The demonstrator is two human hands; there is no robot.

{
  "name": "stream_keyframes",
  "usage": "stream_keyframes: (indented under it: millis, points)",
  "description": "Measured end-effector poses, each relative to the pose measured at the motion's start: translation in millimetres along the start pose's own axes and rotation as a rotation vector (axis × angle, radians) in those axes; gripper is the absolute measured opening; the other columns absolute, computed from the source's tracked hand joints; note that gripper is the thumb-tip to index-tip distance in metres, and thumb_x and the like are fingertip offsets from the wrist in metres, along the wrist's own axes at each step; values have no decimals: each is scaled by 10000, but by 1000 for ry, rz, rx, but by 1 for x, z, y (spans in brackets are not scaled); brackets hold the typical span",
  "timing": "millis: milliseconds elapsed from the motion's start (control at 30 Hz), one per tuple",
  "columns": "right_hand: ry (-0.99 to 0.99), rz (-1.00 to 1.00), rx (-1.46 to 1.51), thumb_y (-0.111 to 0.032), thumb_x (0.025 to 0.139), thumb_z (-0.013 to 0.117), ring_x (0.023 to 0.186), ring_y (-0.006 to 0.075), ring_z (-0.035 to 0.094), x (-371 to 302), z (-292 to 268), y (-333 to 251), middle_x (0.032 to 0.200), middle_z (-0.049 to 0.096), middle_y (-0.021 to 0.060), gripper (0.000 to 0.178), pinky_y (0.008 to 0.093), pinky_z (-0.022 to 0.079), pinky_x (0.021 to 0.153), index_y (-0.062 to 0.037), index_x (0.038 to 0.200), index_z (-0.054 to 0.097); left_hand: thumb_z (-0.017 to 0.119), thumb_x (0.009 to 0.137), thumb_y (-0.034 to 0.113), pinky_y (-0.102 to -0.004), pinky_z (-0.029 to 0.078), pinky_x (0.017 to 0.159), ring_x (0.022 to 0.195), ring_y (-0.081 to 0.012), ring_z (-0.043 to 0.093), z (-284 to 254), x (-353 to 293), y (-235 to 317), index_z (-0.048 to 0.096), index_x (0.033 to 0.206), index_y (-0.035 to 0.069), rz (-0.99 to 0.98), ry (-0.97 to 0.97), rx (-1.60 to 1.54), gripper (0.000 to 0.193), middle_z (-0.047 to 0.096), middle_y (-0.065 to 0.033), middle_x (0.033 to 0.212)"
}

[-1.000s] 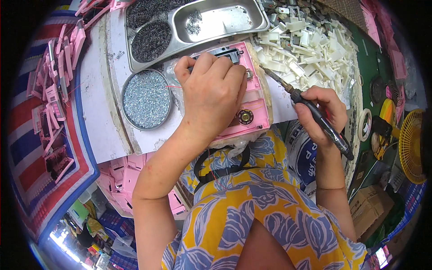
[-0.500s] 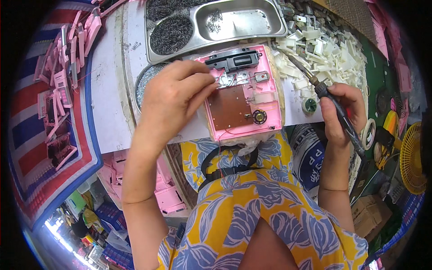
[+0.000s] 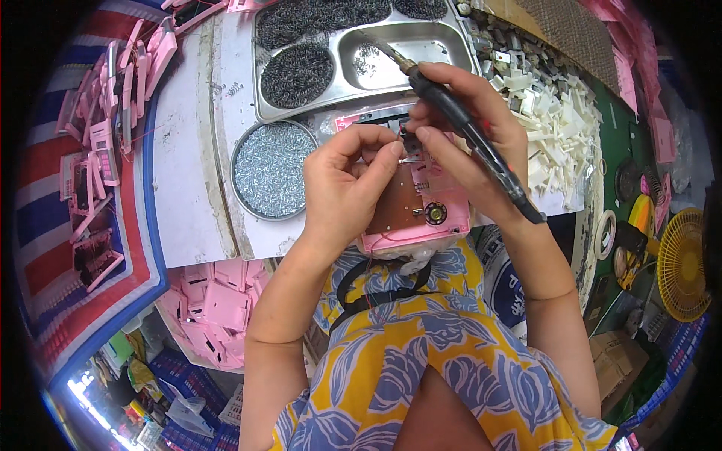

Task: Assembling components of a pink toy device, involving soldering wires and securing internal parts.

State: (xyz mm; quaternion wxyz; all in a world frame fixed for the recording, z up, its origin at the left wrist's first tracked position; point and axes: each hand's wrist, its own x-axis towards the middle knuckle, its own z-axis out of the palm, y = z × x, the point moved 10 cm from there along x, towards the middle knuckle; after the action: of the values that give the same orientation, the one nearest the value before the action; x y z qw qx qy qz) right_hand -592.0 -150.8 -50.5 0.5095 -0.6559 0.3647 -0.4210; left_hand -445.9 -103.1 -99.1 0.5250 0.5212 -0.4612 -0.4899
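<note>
Largest in the frame is the white work table (image 3: 184, 173), reaching from the left toward the right of the middle, with a striped cloth (image 3: 47, 252) at the far left. At the top centre lies a metal tray (image 3: 436, 46). To its right, a heap of white plastic pieces (image 3: 560, 131) spreads over the upper right. In the lower left, pink casings (image 3: 226, 304) are packed together below the table's edge.

The open pink shell (image 3: 453, 218) lies just right of centre at the table's near edge, its upper part largely hidden by the 2 hands. To its left stands a round tin (image 3: 271, 216) of silvery pins (image 3: 269, 167).

The right hand (image 3: 474, 167) has its fingers closed around a dark-handled soldering iron (image 3: 470, 128), whose tip points to the upper left, over the tray. Its thumb reaches in near the other hand's fingertips. The left hand (image 3: 350, 173) is over the shell's left side, thumb and forefinger drawn close together; whether they meet or hold a small part, I cannot tell.

Inside the shell, the brown circuit board (image 3: 397, 207) and 1 round speaker (image 3: 436, 213) are already in place. The shell has no cover on, so closing seems left undone; whether the joints under the fingers are finished is hidden.

Smallest are the dark coil springs (image 3: 297, 75) in the tray.
</note>
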Motion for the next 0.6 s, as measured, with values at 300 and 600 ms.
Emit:
stream_keyframes:
  millis: [300,600]
  points:
    - [-36,-57,-27,57,882,695,970,115,675,2,9,-4,1090,664,70,565,256,556,895,-37,1412,523,651,981,69,-228,531,731,807,-83,666,4,1,-5,696,1032,-42,-12,-40,-53,130,732,-59,879]
    - [52,-200,-110,25,835,703,841,157,690,-2,9,-6,926,678,64,539,283,554,768,-129,1344,612,643,1010,119,-163,378,527,619,-4,529,5,-1,-11,698,1028,1,-128,-65,-23,132,691,12,818]
